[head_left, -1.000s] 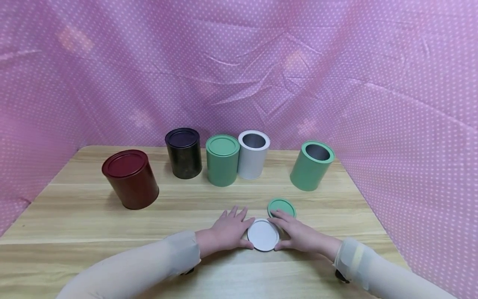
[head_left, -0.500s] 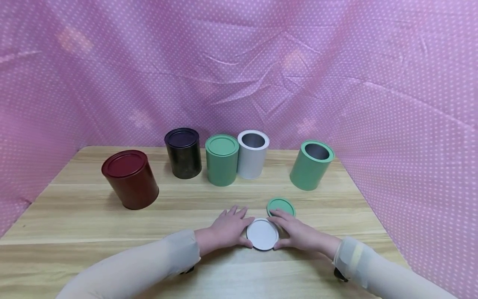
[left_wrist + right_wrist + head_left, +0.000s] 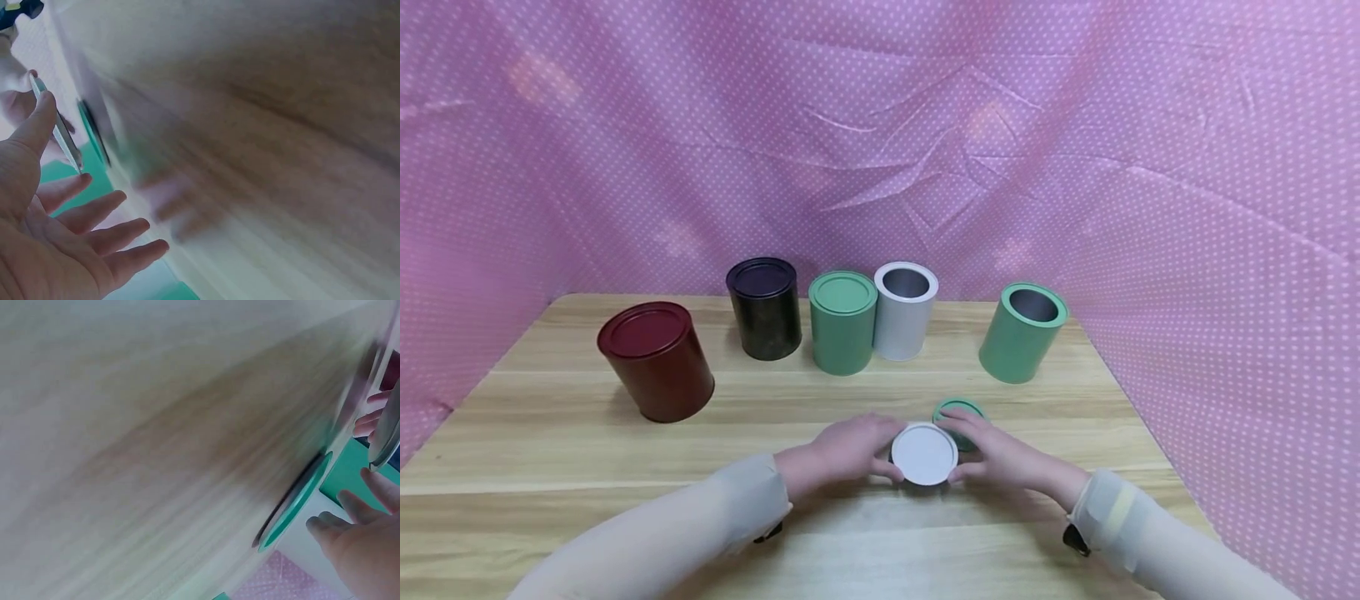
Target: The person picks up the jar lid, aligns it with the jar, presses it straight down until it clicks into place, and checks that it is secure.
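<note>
A round white can lid (image 3: 924, 454) is raised a little above the table, tilted, between my two hands. My left hand (image 3: 853, 450) holds its left edge with thumb and forefinger; in the left wrist view the other fingers spread away from the lid (image 3: 61, 134). On the opposite edge, my right hand (image 3: 1000, 454) grips with thumb and forefinger, its remaining fingers reaching over a green lid (image 3: 303, 495) that lies on the table. Behind them stand an uncovered white can (image 3: 904, 329) and, further right, an uncovered green can (image 3: 1017, 346).
A lidded green can (image 3: 842, 337) stands close beside the white one. To its left are a lidded black can (image 3: 769, 321) and a larger dark red lidded can (image 3: 662, 367). Pink dotted cloth (image 3: 880, 150) hangs behind the wooden table (image 3: 550, 467) and along its sides.
The white lid has risen off the table and shifted slightly away from me, with both hands moving along with it. The cans stay in place.
</note>
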`<control>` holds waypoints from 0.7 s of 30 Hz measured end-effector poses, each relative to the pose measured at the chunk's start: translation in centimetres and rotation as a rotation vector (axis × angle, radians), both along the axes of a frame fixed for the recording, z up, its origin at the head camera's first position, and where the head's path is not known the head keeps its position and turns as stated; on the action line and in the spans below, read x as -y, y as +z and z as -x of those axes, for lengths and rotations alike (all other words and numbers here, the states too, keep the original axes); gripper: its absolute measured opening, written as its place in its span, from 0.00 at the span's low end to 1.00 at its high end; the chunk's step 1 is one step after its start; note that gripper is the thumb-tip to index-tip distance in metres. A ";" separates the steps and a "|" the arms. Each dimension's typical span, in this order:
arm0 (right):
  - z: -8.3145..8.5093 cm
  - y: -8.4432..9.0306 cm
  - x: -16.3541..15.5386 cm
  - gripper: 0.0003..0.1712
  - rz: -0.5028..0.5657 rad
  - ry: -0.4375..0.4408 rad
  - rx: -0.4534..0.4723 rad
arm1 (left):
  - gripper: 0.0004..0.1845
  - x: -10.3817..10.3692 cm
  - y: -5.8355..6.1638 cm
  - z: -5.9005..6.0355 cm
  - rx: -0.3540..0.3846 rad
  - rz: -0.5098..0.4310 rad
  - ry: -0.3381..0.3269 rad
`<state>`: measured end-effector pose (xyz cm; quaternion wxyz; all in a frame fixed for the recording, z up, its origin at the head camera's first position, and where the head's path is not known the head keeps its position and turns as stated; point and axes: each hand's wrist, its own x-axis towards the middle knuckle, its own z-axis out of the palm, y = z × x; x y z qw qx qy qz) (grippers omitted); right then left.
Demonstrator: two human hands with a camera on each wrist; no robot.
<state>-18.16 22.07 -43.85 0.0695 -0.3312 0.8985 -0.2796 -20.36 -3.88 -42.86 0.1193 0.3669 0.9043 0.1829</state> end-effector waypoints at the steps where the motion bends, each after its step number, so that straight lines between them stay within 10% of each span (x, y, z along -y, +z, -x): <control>1: 0.1 0.0 0.0 0.42 0.010 0.005 -0.003 | 0.34 0.1 0.0 0.1 0.002 -0.023 -0.002; 21: 2.3 3.6 0.1 0.44 0.177 -0.059 0.059 | 0.38 1.4 3.0 1.7 0.100 -0.377 0.114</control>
